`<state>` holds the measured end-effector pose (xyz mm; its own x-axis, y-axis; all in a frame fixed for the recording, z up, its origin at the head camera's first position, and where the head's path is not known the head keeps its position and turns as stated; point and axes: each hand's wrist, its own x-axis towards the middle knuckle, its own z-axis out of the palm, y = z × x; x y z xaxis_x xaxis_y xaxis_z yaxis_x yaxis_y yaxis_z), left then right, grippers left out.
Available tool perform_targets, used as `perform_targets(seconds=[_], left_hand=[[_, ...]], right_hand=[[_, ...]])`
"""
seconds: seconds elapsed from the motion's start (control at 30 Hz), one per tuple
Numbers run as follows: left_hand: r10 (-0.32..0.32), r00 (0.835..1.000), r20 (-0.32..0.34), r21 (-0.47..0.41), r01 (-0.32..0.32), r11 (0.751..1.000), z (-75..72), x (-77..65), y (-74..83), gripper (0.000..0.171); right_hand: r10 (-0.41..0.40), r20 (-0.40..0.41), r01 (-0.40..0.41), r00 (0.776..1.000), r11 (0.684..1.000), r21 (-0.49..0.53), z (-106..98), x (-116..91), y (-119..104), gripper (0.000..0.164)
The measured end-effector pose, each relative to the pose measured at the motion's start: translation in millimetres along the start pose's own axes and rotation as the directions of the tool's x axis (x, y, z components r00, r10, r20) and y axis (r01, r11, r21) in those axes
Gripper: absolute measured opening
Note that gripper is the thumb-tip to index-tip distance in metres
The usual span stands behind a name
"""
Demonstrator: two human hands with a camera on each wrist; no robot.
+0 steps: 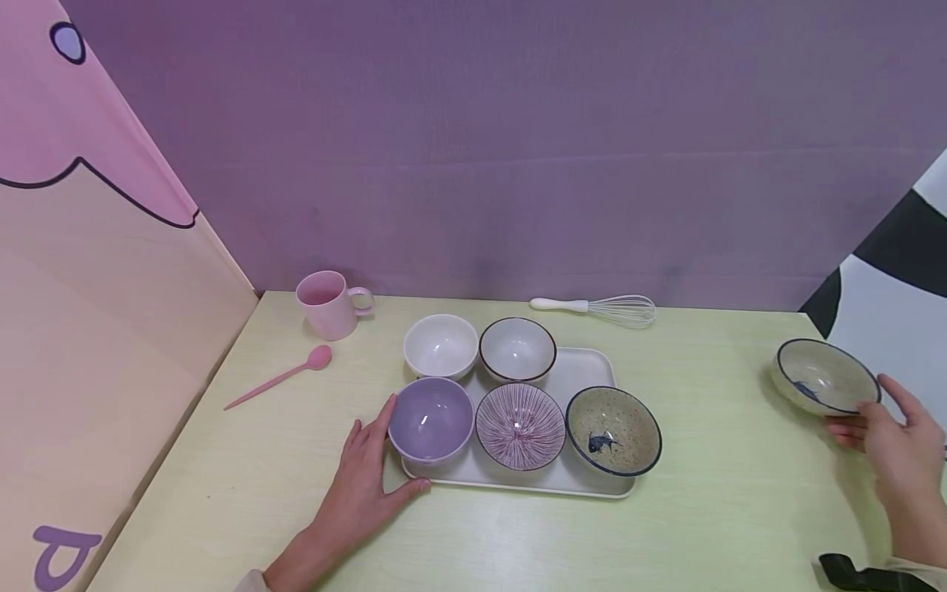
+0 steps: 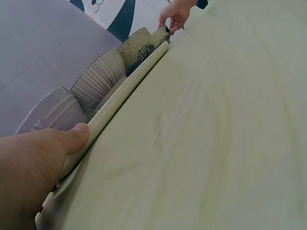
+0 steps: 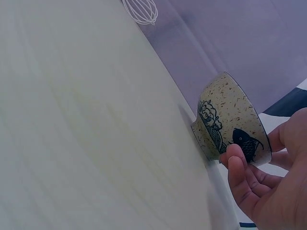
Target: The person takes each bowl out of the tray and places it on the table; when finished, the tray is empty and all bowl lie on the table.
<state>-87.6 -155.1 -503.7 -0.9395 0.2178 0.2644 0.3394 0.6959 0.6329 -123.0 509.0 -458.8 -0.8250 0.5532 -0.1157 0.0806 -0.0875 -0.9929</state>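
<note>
On the right side of the table my right hand (image 1: 898, 444) grips a speckled bowl (image 1: 824, 376), thumb at its rim and fingers under its outer side. Dark fish and wave drawings show on this bowl (image 3: 230, 115) in the right wrist view. My left hand (image 1: 362, 473) lies spread at the front left corner of the white tray (image 1: 518, 483), beside the purple bowl (image 1: 431, 419); its thumb touches the tray's edge. On the tray also stand a striped bowl (image 1: 520, 426), a speckled fish bowl (image 1: 614, 432), a white bowl (image 1: 441, 345) and a dark-rimmed white bowl (image 1: 518, 349).
A pink mug (image 1: 329, 306) stands at the back left, with a pink spoon (image 1: 284, 374) in front of it. Along the back edge lies a whisk (image 1: 595, 308). A black object (image 1: 873, 573) is at the lower right. Printed cloth walls border the table.
</note>
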Motion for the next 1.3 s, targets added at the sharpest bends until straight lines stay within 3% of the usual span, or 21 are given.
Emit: perform_targets(seconds=[0.3, 0.9, 1.3], left_hand=[[-0.006, 1.0, 0.003, -0.002, 0.006, 1.0, -0.4, -0.1, 0.2, 0.133], [-0.002, 1.0, 0.005, -0.005, 0.002, 1.0, -1.0, -0.3, 1.6, 0.133], [-0.003, 1.0, 0.004, -0.001, 0.003, 1.0, -0.8, -0.2, 0.7, 0.133]], right_hand=[[-0.001, -0.027, 0.0, 1.0, 0.999, -0.049, -2.6, 4.3, 2.0, 0.068], [0.019, 0.007, -0.019, 1.0, 0.995, 0.097, -5.3, 3.2, -2.3, 0.07], [0.023, -0.042, -0.022, 0.999, 1.0, 0.021, -4.4, 7.5, 0.9, 0.069]])
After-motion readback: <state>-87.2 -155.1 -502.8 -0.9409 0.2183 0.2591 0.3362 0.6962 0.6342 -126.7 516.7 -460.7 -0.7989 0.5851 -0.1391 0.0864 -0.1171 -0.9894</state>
